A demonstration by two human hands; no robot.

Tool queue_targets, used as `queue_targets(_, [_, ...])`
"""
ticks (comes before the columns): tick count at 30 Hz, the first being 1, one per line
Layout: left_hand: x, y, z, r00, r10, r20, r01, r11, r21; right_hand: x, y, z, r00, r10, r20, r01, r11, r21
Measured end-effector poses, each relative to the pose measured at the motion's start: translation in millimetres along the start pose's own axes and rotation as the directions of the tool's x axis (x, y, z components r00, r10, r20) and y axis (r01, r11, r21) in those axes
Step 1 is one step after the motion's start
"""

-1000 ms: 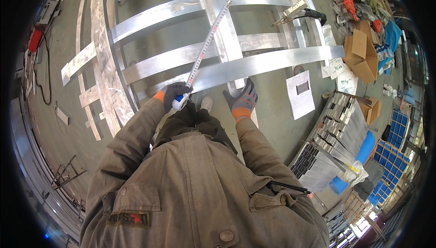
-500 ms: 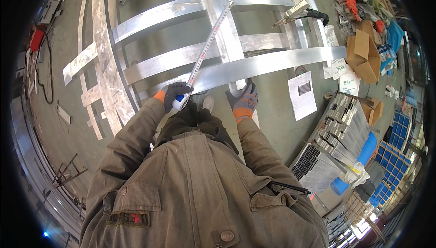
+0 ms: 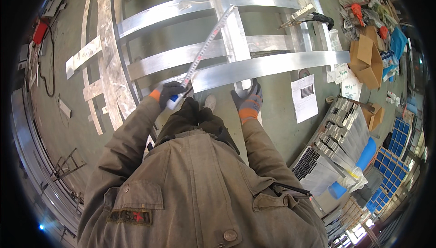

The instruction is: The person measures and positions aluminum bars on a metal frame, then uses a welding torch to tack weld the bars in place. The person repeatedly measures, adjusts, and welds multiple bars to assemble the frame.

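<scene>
My left hand [image 3: 170,91], in a grey and orange glove, is closed around a white and blue tape measure [image 3: 174,101]. Its extended blade [image 3: 205,48] slants up to the right over the flat bars, the tip lying on a long aluminium bar [image 3: 235,39]. That bar runs away from me, crossed by a flat aluminium strip [image 3: 277,64] in front. My gloved right hand [image 3: 250,102] grips the bar's near end, just on my side of the strip; some fingers are hidden beneath.
More flat bars form a grid, with a wide scuffed bar [image 3: 110,57] on the left. A torch-like tool with a black handle [image 3: 318,18] rests at the far right. A paper sheet [image 3: 304,98], cardboard box [image 3: 365,59] and stacked metal profiles [image 3: 338,134] lie rightward.
My left hand and the tape measure case have shifted left, so the blade slants more. My right hand stays at the bar's end. The whole view has shifted slightly.
</scene>
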State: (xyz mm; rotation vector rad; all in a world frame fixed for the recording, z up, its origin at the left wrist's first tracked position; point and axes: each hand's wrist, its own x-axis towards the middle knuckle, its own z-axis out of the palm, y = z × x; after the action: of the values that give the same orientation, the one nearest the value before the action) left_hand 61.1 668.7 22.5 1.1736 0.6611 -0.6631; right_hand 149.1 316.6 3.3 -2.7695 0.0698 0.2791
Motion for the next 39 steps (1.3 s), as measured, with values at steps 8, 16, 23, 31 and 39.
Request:
queue_targets(8, [-55,-54,-143,0.886,-0.029,-0.462,0.209,0.916,0.344,-3,17,18,0.988,-0.105,-0.113,0.112,0.992,0.061])
queue_targets(16, [-52,-58,-139,0.934,-0.043,-0.354,0.213,0.864,0.456,-1,22,28,0.972,-0.118,-0.202,0.142,0.984,0.109])
queue_targets(23, [-23,-27,-110,0.972,0.002,-0.234,0.162,0.717,0.678,-1,22,32,0.973,-0.106,-0.206,0.128,0.987,0.101])
queue_targets(31, [4,-8,-99,0.987,0.013,-0.162,0.121,0.607,0.785,2,26,36,0.967,-0.124,-0.221,0.152,0.981,0.118])
queue_targets(39, [6,5,-88,0.987,-0.049,-0.150,0.145,0.653,0.744,2,20,32,0.968,-0.111,-0.223,0.143,0.981,0.129])
